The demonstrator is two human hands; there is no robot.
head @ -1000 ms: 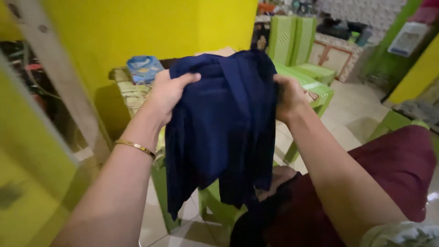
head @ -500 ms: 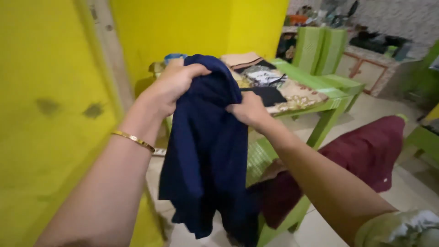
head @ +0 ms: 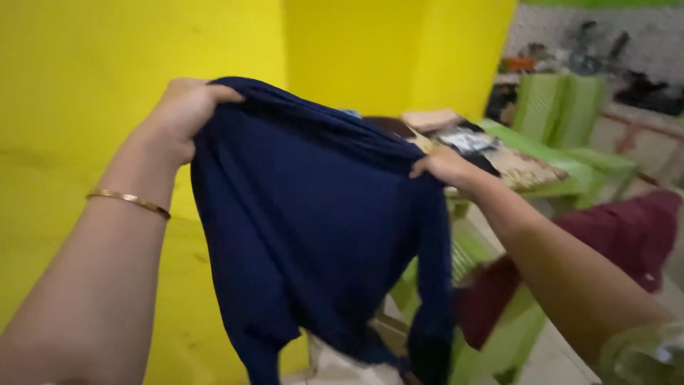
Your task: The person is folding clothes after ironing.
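Left hand [head: 187, 107] clenched on top edge of navy garment [head: 313, 221], right hand [head: 443, 168] pinching opposite edge, cloth hanging spread, green table [head: 563, 182] behind.

- Dark navy-blue soft fabric garment [head: 313, 214]: held up in the air, spread wide along its upper edge, which slopes down from upper left to right.
- Body hangs loosely in vertical folds; lower edge uneven, one narrow strip dangling at right.
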